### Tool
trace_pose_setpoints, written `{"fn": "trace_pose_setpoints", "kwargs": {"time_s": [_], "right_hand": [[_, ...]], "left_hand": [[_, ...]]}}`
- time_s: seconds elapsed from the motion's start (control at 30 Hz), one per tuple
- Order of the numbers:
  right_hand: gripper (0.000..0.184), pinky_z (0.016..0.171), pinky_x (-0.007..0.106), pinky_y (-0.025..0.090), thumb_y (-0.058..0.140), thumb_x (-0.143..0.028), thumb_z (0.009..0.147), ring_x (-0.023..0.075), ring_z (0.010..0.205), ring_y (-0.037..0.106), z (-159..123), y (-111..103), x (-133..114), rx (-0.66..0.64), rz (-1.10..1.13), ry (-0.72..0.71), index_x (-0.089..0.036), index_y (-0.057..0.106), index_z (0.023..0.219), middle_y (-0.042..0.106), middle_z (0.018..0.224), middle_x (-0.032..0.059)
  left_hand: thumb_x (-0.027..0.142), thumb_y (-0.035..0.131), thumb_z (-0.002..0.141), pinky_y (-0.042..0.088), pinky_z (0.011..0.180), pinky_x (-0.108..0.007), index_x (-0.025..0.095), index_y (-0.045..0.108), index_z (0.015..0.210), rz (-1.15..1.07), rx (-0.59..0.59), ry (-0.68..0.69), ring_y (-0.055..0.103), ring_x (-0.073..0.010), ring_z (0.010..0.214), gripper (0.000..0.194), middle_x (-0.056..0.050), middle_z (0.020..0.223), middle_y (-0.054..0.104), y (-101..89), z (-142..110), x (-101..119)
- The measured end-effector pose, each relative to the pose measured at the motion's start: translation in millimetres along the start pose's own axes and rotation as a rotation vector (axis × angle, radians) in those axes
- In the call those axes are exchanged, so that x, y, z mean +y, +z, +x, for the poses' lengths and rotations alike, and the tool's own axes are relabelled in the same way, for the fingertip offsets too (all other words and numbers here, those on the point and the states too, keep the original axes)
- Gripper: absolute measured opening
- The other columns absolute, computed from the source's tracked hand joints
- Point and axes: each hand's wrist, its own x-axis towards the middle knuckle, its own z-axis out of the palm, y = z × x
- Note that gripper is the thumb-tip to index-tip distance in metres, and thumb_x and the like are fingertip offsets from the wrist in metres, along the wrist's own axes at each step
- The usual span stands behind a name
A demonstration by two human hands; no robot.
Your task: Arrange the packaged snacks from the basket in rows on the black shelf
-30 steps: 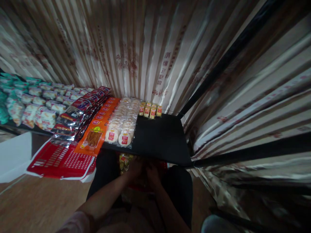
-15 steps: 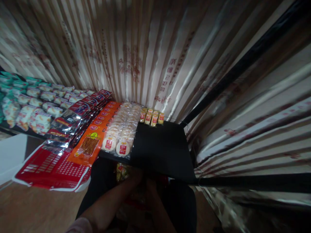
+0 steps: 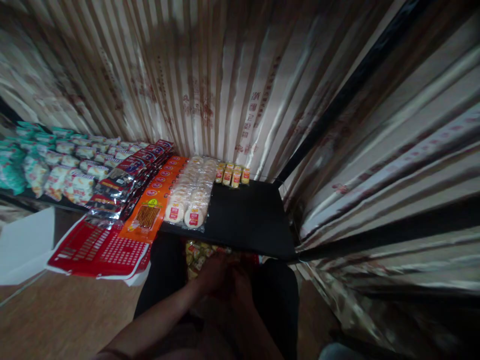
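My left hand (image 3: 212, 274) and my right hand (image 3: 240, 285) are close together just below the front edge of a black shelf (image 3: 247, 220). They reach into a dim pile of small yellow and red snack packets (image 3: 197, 252). The fingers look curled, but the dark hides what they hold. On the shelf lie rows of round rice crackers (image 3: 191, 192), a few small yellow packets (image 3: 234, 175) at the back, orange packs (image 3: 155, 200) and dark red packs (image 3: 127, 175).
Green and white snack bags (image 3: 56, 160) fill the shelf's far left. A red and white flat carton (image 3: 99, 250) leans under the shelf on the wooden floor (image 3: 63, 320). A striped satin curtain (image 3: 225, 90) hangs behind and to the right, with black shelf bars (image 3: 375, 235).
The view has shifted a little. My hands, partly out of view half a second ago, show again over the packets under the shelf edge. More of the yellow packets show now.
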Motion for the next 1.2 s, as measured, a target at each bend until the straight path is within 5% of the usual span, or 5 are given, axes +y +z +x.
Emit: {"fn": "trace_pose_setpoints", "kwargs": {"time_s": [0.17, 0.3, 0.73, 1.0, 1.2], "right_hand": [[0.034, 0.067, 0.034, 0.054, 0.061, -0.042, 0.057, 0.0233, 0.077, 0.067, -35, -5, -13, 0.120, 0.122, 0.167, -0.021, 0.059, 0.083, 0.069, 0.084, 0.0059], [0.031, 0.072, 0.033, 0.053, 0.061, -0.040, 0.061, 0.0225, 0.083, 0.065, -45, -5, -34, 0.149, 0.016, 0.025, -0.021, 0.059, 0.085, 0.067, 0.089, 0.0062], [0.033, 0.074, 0.032, 0.054, 0.061, -0.034, 0.062, 0.0209, 0.083, 0.067, -5, 17, -82, -0.024, 0.072, -0.137, -0.019, 0.059, 0.091, 0.070, 0.090, 0.0081], [0.035, 0.077, 0.033, 0.052, 0.064, -0.035, 0.063, 0.0181, 0.079, 0.065, 42, 34, -108, -0.041, 0.079, -0.242, -0.017, 0.057, 0.092, 0.068, 0.088, 0.0080], [0.029, 0.079, 0.031, 0.051, 0.057, -0.034, 0.069, 0.0171, 0.082, 0.064, 89, 53, -113, -0.029, -0.080, -0.324, -0.019, 0.056, 0.095, 0.067, 0.091, 0.0071]], "left_hand": [[0.019, 0.041, 0.081, 0.044, 0.088, -0.034, 0.017, 0.054, 0.108, -0.117, 0.061, -0.009, 0.058, -0.0211, 0.099, 0.030, -0.010, 0.106, 0.064, -10.6, -23, 3], [0.023, 0.041, 0.082, 0.045, 0.085, -0.031, 0.019, 0.055, 0.097, -0.320, 0.170, 0.026, 0.060, -0.0182, 0.092, 0.021, -0.007, 0.098, 0.065, -12.4, -27, 5], [0.036, 0.048, 0.079, 0.046, 0.057, -0.023, 0.015, 0.052, 0.091, -0.928, 0.299, -0.087, 0.058, -0.0121, 0.063, 0.024, -0.004, 0.080, 0.063, -25.8, 6, 28], [0.018, 0.048, 0.077, 0.043, 0.095, -0.037, 0.015, 0.058, 0.107, -0.387, 0.692, -0.051, 0.055, -0.0207, 0.103, 0.032, -0.011, 0.108, 0.059, -40.3, 35, 39], [0.015, 0.041, 0.079, 0.036, 0.105, -0.041, 0.013, 0.060, 0.112, -0.205, 0.684, 0.015, 0.048, -0.0236, 0.114, 0.038, -0.012, 0.120, 0.058, -41.8, 57, 41]]}}
